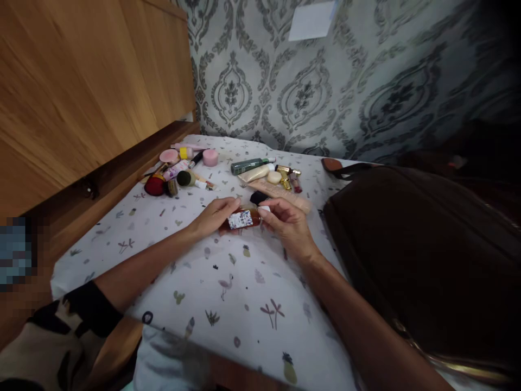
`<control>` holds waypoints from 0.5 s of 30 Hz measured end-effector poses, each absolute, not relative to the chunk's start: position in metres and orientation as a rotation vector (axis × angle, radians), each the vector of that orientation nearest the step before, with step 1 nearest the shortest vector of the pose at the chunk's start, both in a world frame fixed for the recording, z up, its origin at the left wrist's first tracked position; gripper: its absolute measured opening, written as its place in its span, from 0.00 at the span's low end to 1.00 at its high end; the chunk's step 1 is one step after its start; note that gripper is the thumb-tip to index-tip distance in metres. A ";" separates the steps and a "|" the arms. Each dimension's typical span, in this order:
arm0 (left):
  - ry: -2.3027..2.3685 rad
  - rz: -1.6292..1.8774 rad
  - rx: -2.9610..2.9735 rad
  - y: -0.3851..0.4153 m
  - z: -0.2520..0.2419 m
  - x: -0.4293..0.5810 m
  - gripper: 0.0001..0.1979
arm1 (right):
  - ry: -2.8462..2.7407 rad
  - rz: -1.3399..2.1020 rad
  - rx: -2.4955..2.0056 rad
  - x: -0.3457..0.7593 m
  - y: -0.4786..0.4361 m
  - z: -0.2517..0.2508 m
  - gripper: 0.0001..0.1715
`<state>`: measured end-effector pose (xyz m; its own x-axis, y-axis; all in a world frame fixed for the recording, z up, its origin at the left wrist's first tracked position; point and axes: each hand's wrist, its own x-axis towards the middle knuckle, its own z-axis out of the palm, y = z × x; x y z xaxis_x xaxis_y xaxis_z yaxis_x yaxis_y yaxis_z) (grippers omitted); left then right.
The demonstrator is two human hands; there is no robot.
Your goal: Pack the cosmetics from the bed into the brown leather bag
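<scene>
Held sideways above the patterned cloth is a small amber bottle [241, 218] with a blue-and-white label. My left hand [214, 217] wraps round its base end. At the other end, the fingers of my right hand [290, 225] pinch the bottle's white cap [264, 208]; whether the cap is on the neck or loose, I cannot tell. Just beyond my right fingers lie a black-capped item [258, 197] and a beige tube [280, 195]. A dark green bottle [249, 165], a cream tube [256, 174] and several small gold-coloured tubes [285, 183] lie farther back.
At the back left is a cluster with a pink jar [210, 157], a red puff-like item [154, 185] and several other cosmetics. A large dark brown bag [423, 239] fills the right side. A wooden cabinet [93, 70] borders the table's left, with patterned wallpaper [301, 92] behind.
</scene>
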<state>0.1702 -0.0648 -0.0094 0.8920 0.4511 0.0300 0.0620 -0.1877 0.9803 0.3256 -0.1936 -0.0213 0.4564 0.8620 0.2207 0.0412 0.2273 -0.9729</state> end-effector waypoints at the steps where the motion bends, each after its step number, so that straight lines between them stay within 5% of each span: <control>1: 0.368 0.297 1.703 -0.064 -0.010 0.171 0.32 | -0.963 0.684 -1.206 0.326 -0.194 -0.020 0.25; 6: 0.285 0.201 1.651 -0.065 -0.011 0.170 0.32 | -0.976 0.619 -1.165 0.322 -0.194 -0.017 0.25; 15: 0.352 0.618 2.295 -0.070 -0.019 0.171 0.24 | -0.887 0.606 -1.247 0.321 -0.193 -0.022 0.28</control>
<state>0.1707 -0.0699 -0.0193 0.8476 0.4165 0.3288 0.0702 -0.7022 0.7085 0.3206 -0.1929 -0.0216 0.5417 0.8063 0.2377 0.0719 0.2373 -0.9688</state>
